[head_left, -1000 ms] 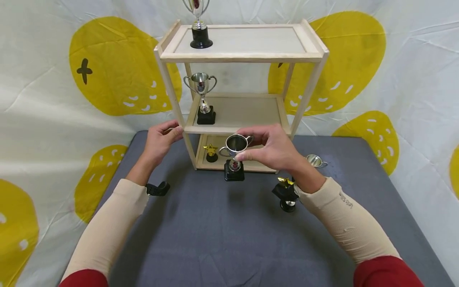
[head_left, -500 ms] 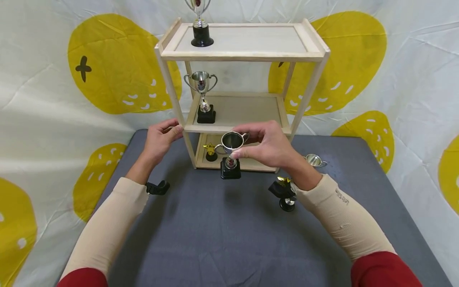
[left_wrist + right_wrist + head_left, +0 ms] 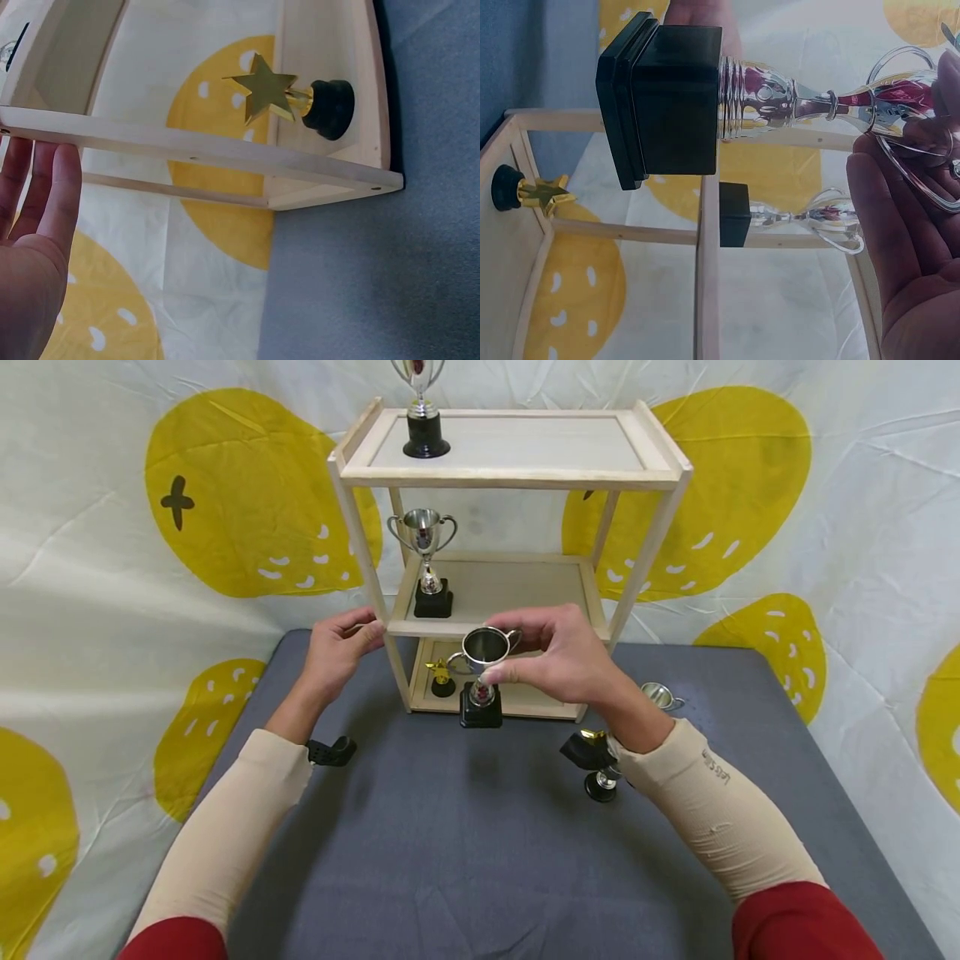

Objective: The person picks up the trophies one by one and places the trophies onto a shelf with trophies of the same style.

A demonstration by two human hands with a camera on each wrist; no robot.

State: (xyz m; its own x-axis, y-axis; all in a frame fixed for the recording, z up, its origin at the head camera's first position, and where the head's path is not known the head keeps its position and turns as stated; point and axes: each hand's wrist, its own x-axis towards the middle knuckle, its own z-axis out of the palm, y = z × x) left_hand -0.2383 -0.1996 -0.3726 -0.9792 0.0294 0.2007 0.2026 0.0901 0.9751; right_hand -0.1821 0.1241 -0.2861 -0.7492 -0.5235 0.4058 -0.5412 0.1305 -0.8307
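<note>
My right hand (image 3: pixel 558 656) holds a small silver trophy cup (image 3: pixel 480 647) by its bowl, thumb in front. Its square black base (image 3: pixel 675 101) hangs upright in the air, in front of the wooden shelf rack (image 3: pixel 510 477). My left hand (image 3: pixel 337 647) touches the rack's front left post with its fingers (image 3: pixel 56 195) nearly straight. A gold star trophy (image 3: pixel 270 90) stands on the bottom shelf at the left, behind the held cup. Another silver trophy cup (image 3: pixel 423 539) is on the middle shelf's left side, and a taller trophy (image 3: pixel 426 435), cut off by the frame, tops the rack.
Right of the rack, partly behind my right forearm, are a gold star trophy (image 3: pixel 592 735) with a black base, a round black trophy base (image 3: pixel 600 787) and a silver cup (image 3: pixel 658 695). The grey tabletop (image 3: pixel 420 860) meets a patterned cloth backdrop (image 3: pixel 862 527).
My right hand has carried the trophy cup slightly left and up, toward the rack. My left hand stays at the post.
</note>
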